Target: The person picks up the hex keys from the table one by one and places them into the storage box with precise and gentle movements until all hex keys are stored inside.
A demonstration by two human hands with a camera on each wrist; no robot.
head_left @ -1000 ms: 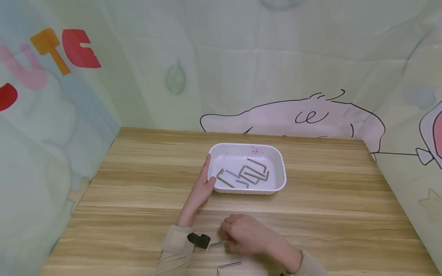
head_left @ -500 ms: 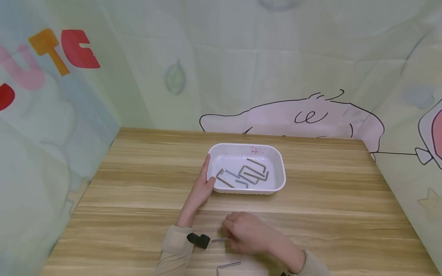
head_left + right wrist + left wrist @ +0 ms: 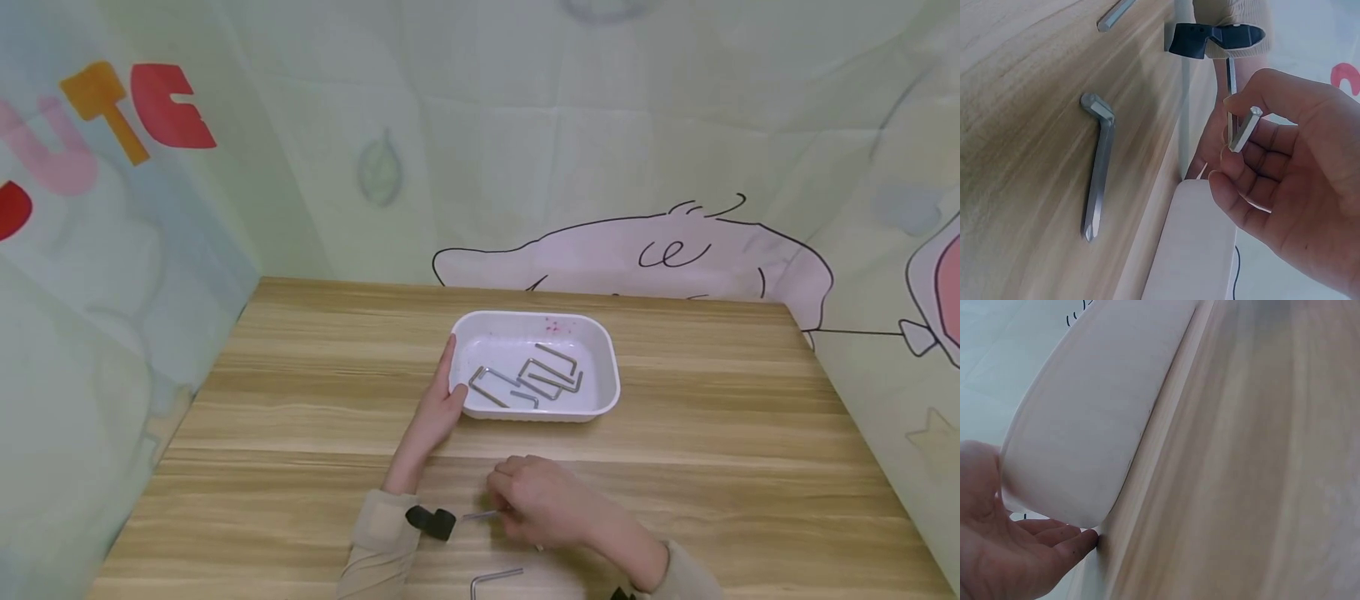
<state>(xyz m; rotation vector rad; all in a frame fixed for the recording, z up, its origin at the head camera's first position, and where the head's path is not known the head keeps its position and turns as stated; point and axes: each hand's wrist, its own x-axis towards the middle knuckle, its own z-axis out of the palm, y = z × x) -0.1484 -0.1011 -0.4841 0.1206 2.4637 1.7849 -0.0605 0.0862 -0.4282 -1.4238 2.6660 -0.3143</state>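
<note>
My left hand [image 3: 437, 408] holds the left end of a white plastic tray [image 3: 611, 367], thumb over the rim and fingers along the outside wall, as the left wrist view shows. Inside lie several L-shaped hex keys [image 3: 551, 367], some brassy, some silver. In front of the tray, my right hand [image 3: 543, 504] pinches a silver hex key [image 3: 1247, 130] between thumb and fingers, lifted off the table. Below that hand, another hex key [image 3: 1099, 169] lies on the wood; in the head view it is mostly hidden. One more hex key [image 3: 497, 575] rests near the bottom edge.
The wood-grain table [image 3: 300, 400] meets a printed cloth backdrop [image 3: 315, 150] at the back and sides. A black wrist strap [image 3: 431, 522] sits on my left sleeve, close to the long end of the held hex key.
My right hand has shifted slightly forward and to the right with the hex key in it. The tip of another key now shows below that hand. My left hand and the tray stay put.
</note>
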